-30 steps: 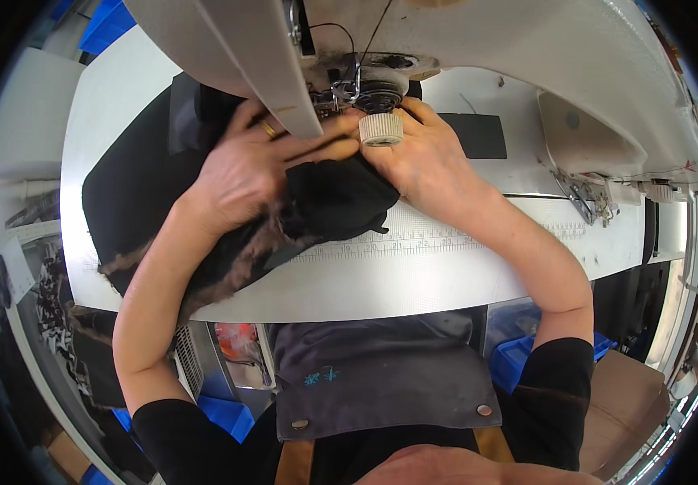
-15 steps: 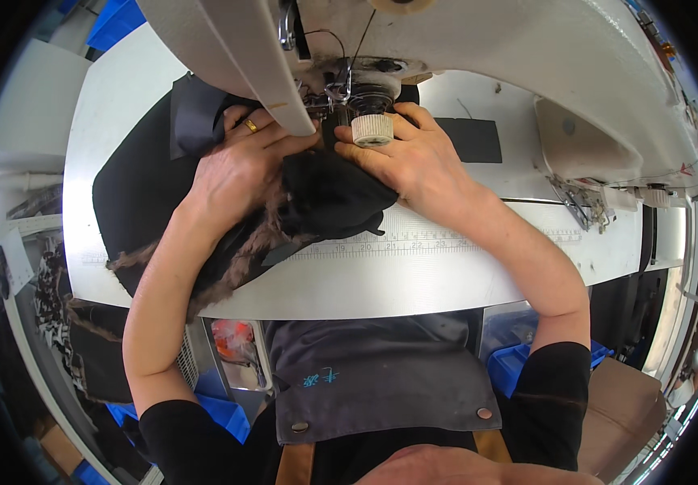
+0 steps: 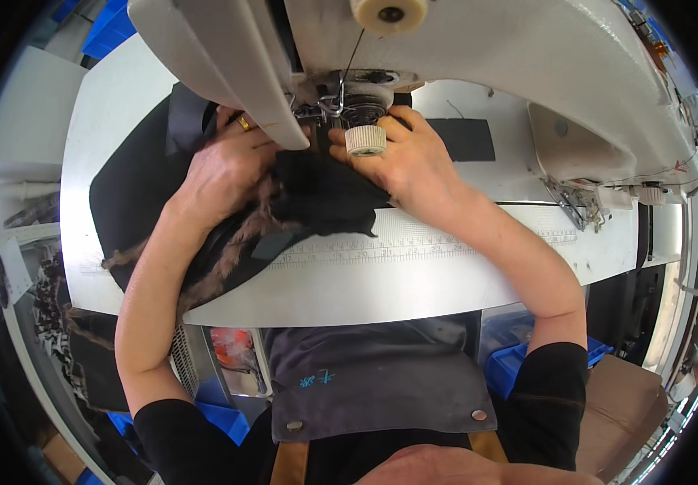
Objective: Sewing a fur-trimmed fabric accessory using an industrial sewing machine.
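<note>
A piece of black fabric [image 3: 140, 174] with brown fur edging [image 3: 232, 255] lies bunched under the needle area of a white sewing machine [image 3: 478, 48]. My left hand [image 3: 232, 166], with a gold ring, is closed on the cloth left of the needle; a dark grey flap [image 3: 186, 121] folds beside its fingers. My right hand [image 3: 414, 162] grips the fabric's right part, thumb and fingers close to the presser area. A ribbed white knob [image 3: 365, 141] hides some right fingertips, and the machine's pale cover [image 3: 244, 73] hides part of the left ones.
The pale work table [image 3: 349, 291] has a ruler strip [image 3: 414, 242] along it. A black rectangular piece [image 3: 462, 140] lies right of my hand. Metal thread guides [image 3: 575, 206] stand farther right. Blue bins [image 3: 507, 368] sit below the table, and a cardboard box [image 3: 624, 412] is at lower right.
The whole view has shifted slightly. Both hands remain on the fabric near the needle; the fabric's right edge now hangs a little differently, its folds flatter beneath my hands.
</note>
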Available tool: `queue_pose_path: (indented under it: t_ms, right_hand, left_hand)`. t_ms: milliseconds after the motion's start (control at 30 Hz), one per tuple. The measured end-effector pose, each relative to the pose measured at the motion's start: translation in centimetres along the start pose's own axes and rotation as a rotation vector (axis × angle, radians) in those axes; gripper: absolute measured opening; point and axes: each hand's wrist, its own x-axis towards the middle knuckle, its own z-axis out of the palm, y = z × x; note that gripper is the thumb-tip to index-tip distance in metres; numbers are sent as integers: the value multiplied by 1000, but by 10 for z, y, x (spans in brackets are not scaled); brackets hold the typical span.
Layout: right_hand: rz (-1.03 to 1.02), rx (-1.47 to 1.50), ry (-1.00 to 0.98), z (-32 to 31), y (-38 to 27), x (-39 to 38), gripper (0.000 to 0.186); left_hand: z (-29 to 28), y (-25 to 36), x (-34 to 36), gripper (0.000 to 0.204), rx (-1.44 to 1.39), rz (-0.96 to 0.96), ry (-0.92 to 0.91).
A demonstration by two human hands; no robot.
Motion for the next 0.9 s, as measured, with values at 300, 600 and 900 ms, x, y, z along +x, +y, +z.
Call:
queue_pose_path:
  t_ms: [300,600,900]
  right_hand:
    - [25,29,11,3,2,-1,30]
    - [62,36,62,13,6,1,30]
    - [-89,102,-7,-5,7,-4,34]
  left_hand:
    - [-1,1,5,34,-10,8,25]
    - [0,-13,13,35,-96,-16,58]
    - [-22,28,15,12,111,138,-17]
